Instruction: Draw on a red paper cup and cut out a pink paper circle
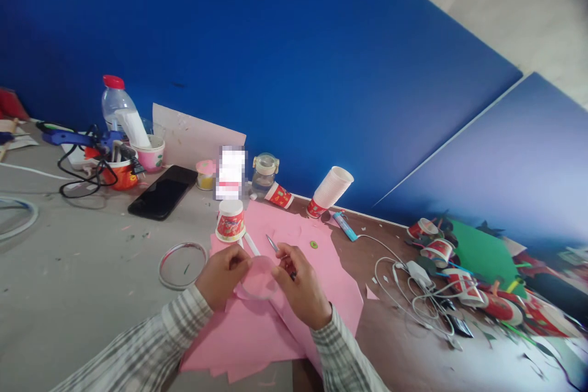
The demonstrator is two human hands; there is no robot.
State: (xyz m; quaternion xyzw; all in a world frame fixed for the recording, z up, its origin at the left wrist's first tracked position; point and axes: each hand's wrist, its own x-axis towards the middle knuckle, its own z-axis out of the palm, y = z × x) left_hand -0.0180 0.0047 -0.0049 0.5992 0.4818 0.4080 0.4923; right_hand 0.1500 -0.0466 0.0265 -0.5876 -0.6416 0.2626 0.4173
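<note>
My left hand point(225, 275) is closed, thumb and fingers pinching the edge of a rounded piece of pink paper point(260, 278). My right hand point(301, 285) is wrapped around scissors point(272, 242); their pointed metal blades stick out up and to the left, and most of the handles are hidden by the fingers. The right thumb is at the paper's right edge. Beneath both hands lie large pink paper sheets point(316, 294). Just beyond the left hand, an upside-down red and white paper cup point(230, 220) stands with white strips beside it.
A tape-like ring point(160, 266) and a black phone point(163, 192) lie left. Behind are a lidded jar point(265, 173), a stacked cup column point(331, 190) and a blue glue-gun-like tool point(344, 226). Tangled white cables point(420, 288) and several cups lie right. A blue partition point(275, 61) rises behind.
</note>
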